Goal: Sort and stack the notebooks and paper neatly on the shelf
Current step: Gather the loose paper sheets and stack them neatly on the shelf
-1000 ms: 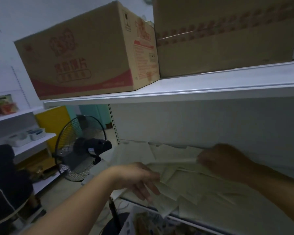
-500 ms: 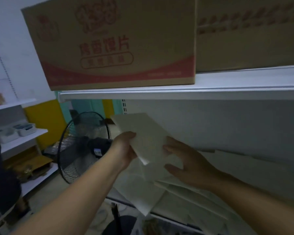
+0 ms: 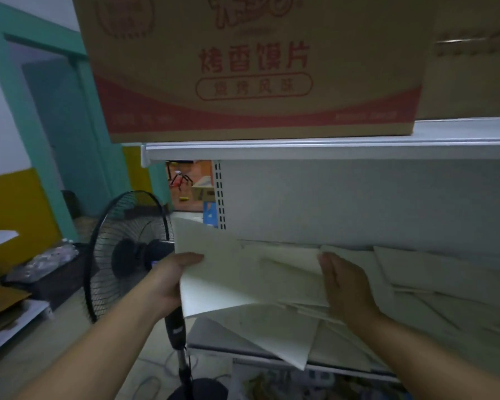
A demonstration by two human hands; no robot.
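Note:
My left hand grips the left edge of a pale notebook, held flat a little above the white shelf. My right hand rests with flat fingers on the same notebook's right side, on top of the pile. A loose, untidy heap of pale notebooks and paper sheets spreads across the shelf to the right. One sheet juts out over the shelf's front edge below the held notebook.
An upper shelf board hangs close overhead, carrying a printed cardboard box and a second box. A black standing fan stands just left of the shelf end. Low white shelving with a cardboard piece sits far left.
The view has swung left and closer. My left hand lowered the lifted notebook from upright to flat over the shelf's left end, and my right hand moved to its right edge.

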